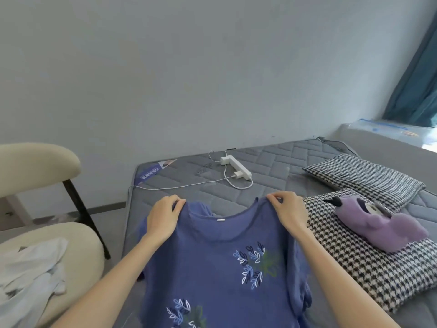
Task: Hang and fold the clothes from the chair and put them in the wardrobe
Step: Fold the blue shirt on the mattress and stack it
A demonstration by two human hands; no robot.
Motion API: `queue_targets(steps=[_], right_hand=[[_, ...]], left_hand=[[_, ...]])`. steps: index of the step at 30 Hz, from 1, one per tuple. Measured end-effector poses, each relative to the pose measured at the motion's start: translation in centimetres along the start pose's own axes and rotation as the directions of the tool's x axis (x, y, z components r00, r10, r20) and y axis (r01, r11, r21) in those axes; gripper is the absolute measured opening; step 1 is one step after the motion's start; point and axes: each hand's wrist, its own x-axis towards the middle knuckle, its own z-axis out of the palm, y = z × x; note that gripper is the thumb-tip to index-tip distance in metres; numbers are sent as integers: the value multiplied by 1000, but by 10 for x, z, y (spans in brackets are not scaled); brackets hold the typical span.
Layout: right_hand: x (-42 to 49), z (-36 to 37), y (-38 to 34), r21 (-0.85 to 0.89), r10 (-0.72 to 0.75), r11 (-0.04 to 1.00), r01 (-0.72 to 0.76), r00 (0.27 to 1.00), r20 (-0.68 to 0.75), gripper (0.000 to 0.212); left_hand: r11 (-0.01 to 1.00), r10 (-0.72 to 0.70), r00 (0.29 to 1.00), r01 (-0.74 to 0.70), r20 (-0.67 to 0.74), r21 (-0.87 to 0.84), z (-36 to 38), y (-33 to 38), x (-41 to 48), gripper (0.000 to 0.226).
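The grey mattress [272, 185] gives room ahead, and the cream chair [47, 245] at left holds 1 pale garment [33, 268]. The blue top [212, 268] hangs over the near edge, left hand [163, 216] and right hand [287, 213] each pinched shut on 1 shoulder. I'd lay it flat with both shoulders level before folding

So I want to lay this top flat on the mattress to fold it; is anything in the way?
Mostly no. Both hands grip the blue top by its shoulders. The mattress beyond holds a power strip and cable; houndstooth pillows crowd the right.
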Motion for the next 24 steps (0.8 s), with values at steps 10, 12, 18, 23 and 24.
queue_targets(steps=[10, 12, 18, 23, 24], right_hand=[[40, 70, 45, -118, 98, 989, -94, 995, 32, 20], [46, 84, 54, -143, 131, 982, -124, 990, 42, 20], [52, 121, 71, -247, 157, 960, -132, 984, 85, 22], [51, 136, 77, -271, 192, 949, -161, 977, 90, 22], [50, 138, 79, -245, 207, 953, -176, 972, 108, 21]], left_hand=[[995, -99, 989, 97, 112, 24, 68, -30, 44, 27], [993, -118, 985, 115, 126, 30, 78, -37, 49, 29], [984, -175, 973, 175, 147, 11, 106, -59, 53, 30], [982, -160, 980, 145, 121, 121, 116, -69, 52, 25], [978, -157, 982, 141, 101, 152, 116, -69, 51, 23]])
